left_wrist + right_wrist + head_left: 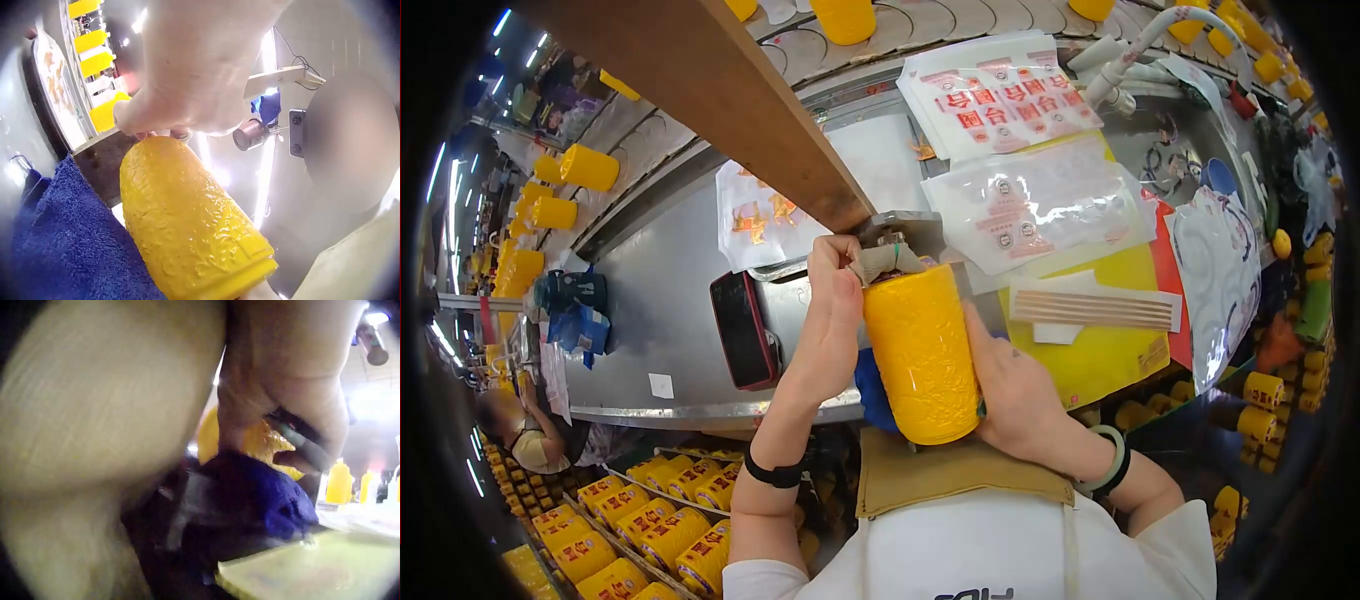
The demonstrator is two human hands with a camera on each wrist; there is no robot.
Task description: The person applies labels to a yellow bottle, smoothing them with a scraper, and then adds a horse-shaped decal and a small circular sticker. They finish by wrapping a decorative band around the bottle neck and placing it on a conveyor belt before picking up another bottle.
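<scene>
A glossy yellow jar [922, 355] with embossed sides is held at a tilt in front of the person's chest. My left hand [830, 315] grips its upper end with curled fingers. At that end sits a grey-beige cloth-like piece [887, 262] with a green band, close under a metal block at the foot of a wooden beam [730, 90]. My right hand [1025, 395] holds the jar's side near its lower end, its other fingers hidden behind the jar. In the left wrist view the jar [187, 219] fills the lower middle. A blue cloth [75, 244] lies beside it.
A red-cased phone [740, 330] lies on the metal table left of the hands. Printed plastic sheets [1010, 95] are stacked to the right, with brown strips [1095, 310] on a yellow board [1090, 365]. Labelled yellow jars [640, 525] stand in trays at lower left.
</scene>
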